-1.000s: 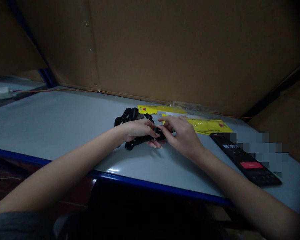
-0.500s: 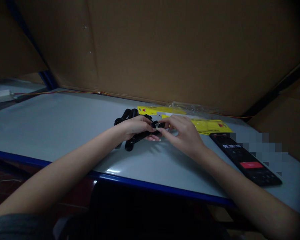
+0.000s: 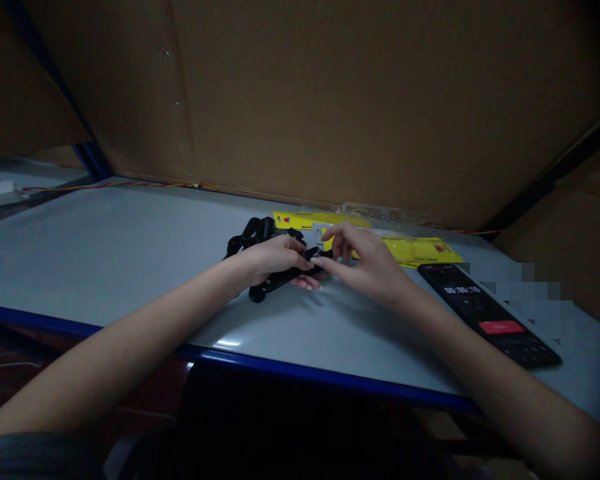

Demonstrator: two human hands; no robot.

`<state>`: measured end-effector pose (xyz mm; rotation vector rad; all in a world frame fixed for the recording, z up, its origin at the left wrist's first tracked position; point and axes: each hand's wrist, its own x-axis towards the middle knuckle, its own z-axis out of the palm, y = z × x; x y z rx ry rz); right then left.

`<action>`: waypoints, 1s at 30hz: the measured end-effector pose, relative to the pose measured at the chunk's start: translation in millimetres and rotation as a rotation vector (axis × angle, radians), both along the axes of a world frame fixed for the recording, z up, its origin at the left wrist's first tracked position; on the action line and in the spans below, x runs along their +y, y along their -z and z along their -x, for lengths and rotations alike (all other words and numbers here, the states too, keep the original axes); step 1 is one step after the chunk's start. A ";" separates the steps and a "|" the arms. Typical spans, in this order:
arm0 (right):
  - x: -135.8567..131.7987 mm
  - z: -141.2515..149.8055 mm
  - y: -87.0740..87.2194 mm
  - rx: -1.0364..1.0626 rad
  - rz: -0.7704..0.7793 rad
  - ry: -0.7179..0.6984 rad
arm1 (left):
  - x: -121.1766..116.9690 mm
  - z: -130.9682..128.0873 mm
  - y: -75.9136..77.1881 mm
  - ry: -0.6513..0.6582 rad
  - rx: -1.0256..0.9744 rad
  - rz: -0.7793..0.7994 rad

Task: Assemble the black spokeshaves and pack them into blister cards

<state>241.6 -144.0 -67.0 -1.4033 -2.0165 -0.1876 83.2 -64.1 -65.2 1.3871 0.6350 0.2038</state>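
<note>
I'm watching through the head view, taking the long black piece [image 3: 275,282] as the hub of my clock, just above the table [image 3: 130,253] between the two hands. My left hand [image 3: 275,259] comes in from eight o'clock and is closed around the piece, thumb on top, fingertips showing beneath. My right hand [image 3: 367,263], at three o'clock, has its thumb at the far end by a small shiny bit and its forefinger lifted away; whether it pinches anything I can't tell. I'd judge the piece light and stiff, with a smooth finish that may slip or roll, and not very fragile. The best hold looks to be its shaft, short of the rounded end at eight o'clock, leaving the shiny end free for fingertips. More black pieces [image 3: 255,230] lie just beside at ten to eleven o'clock. A yellow card [image 3: 305,219] sits at one o'clock, clear plastic [image 3: 375,213] at two, another yellow card [image 3: 425,249] near three, and a phone [image 3: 490,317] just past three.
</note>
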 end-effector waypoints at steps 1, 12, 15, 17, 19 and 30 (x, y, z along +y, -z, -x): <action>-0.5 -1.3 -2.1 -0.068 -0.009 -0.022 | 0.5 0.3 0.1 0.001 0.000 -0.005; 5.1 -3.3 4.7 -0.100 0.025 0.039 | 0.6 -0.8 -0.2 0.013 0.000 -0.022; 5.7 -0.3 6.3 -0.016 0.046 0.085 | -0.8 -1.3 0.0 0.024 0.006 -0.025; 5.7 3.3 8.5 0.036 0.080 0.127 | -2.3 -1.6 -0.2 0.033 0.016 -0.031; 5.6 6.7 11.1 0.118 0.155 0.137 | -3.7 -1.8 -0.5 0.029 0.017 -0.032; 0.5 -6.3 -3.7 -0.087 0.055 -0.054 | -3.9 -1.4 -5.5 -0.040 0.017 0.016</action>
